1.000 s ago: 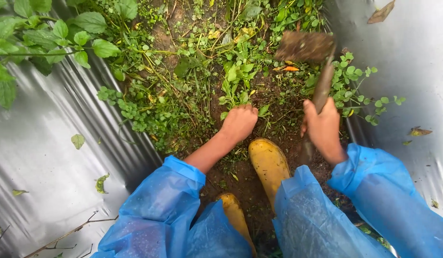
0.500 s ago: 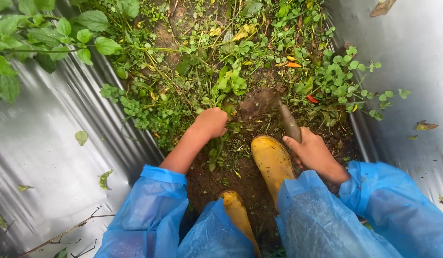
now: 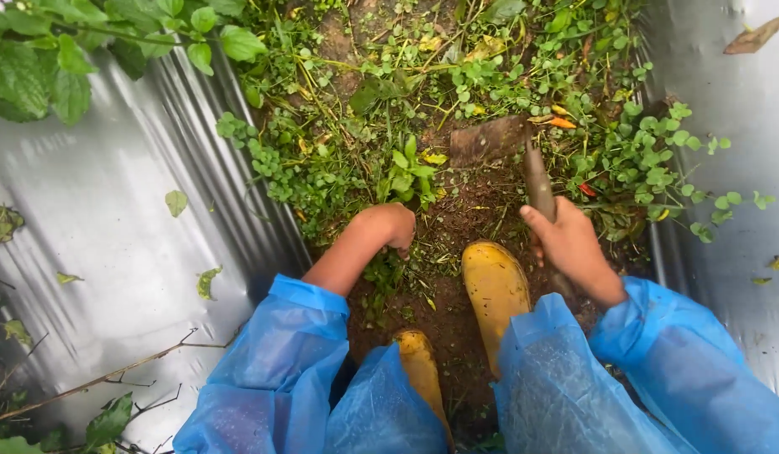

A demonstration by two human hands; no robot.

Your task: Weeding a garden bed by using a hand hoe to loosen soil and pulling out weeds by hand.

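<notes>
Packages, labels, signs, screens: none in view.
</notes>
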